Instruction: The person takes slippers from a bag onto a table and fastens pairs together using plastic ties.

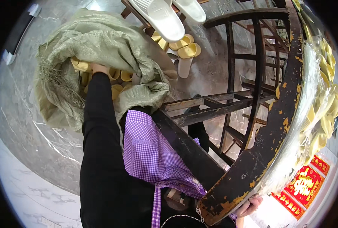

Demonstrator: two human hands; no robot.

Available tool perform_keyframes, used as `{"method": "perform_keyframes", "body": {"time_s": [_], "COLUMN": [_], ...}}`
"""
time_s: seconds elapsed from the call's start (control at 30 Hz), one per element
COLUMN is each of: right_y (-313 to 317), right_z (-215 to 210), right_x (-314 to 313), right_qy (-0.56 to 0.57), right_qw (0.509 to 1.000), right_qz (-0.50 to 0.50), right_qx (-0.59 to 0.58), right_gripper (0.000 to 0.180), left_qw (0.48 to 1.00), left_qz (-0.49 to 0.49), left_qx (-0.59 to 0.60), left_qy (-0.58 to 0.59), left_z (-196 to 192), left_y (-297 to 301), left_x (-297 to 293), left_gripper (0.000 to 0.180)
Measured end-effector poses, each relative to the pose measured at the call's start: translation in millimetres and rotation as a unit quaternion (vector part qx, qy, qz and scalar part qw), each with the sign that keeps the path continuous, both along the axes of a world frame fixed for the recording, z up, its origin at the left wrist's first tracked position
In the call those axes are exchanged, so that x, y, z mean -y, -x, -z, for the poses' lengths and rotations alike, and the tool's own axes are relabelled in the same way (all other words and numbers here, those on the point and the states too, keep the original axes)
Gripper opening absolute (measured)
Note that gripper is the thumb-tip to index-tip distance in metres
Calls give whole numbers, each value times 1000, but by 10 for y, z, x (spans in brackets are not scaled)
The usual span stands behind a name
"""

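My left arm, in a black sleeve, reaches into a green woven sack (96, 34) with a rolled-down mouth. Inside it, my left hand (100, 68) is closed on a yellow slipper (80, 65); its fingertips are mostly hidden. Several more yellow slippers (126, 76) lie deeper in the sack. At the lower right, my right hand (249, 207) is by the near end of a dark wooden table edge (248, 171) with chipped paint. Its fingers are bent beside clear plastic bags (279, 171); what they grip, if anything, is hidden.
Dark wooden frames and legs (258, 57) stand right of centre. White slippers (161, 21) rest on a small wooden stand at the top, and yellow slippers (189, 50) sit on the grey floor below. Yellow slippers (328, 110) are heaped beyond the plastic. A purple checked apron (146, 152) covers my lap.
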State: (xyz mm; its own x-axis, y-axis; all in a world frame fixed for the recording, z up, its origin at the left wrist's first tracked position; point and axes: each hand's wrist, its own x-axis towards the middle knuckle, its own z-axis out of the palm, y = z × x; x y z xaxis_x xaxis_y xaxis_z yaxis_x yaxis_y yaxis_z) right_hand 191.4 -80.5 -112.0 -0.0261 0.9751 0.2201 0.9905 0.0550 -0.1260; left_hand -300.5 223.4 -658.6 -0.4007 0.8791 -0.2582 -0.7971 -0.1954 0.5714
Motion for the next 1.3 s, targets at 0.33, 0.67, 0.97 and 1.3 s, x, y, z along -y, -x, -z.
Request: {"method": "perform_keyframes", "body": {"time_s": [0.33, 0.67, 0.97, 1.3], "right_y": [64, 74, 567, -700], "right_z": [-12, -48, -485, -561], "right_x": [-37, 59, 79, 506], "right_qy": [-23, -50, 270, 108], "right_qw": [995, 951, 647, 711], "right_qz": [-91, -132, -217, -25], "right_qx": [-41, -275, -679, -695], "right_gripper": [20, 23, 54, 42], "left_qw": [970, 991, 978, 951], "left_qz": [-102, -108, 143, 267], "left_qx": [67, 69, 12, -71], "left_qy": [208, 43, -151, -139], "left_z": [-1205, -3021, -5252, -5753], "left_y": [148, 55, -1169, -2887], "left_x": [1801, 3034, 2943, 2433], "left_gripper": [45, 49, 51, 36]}}
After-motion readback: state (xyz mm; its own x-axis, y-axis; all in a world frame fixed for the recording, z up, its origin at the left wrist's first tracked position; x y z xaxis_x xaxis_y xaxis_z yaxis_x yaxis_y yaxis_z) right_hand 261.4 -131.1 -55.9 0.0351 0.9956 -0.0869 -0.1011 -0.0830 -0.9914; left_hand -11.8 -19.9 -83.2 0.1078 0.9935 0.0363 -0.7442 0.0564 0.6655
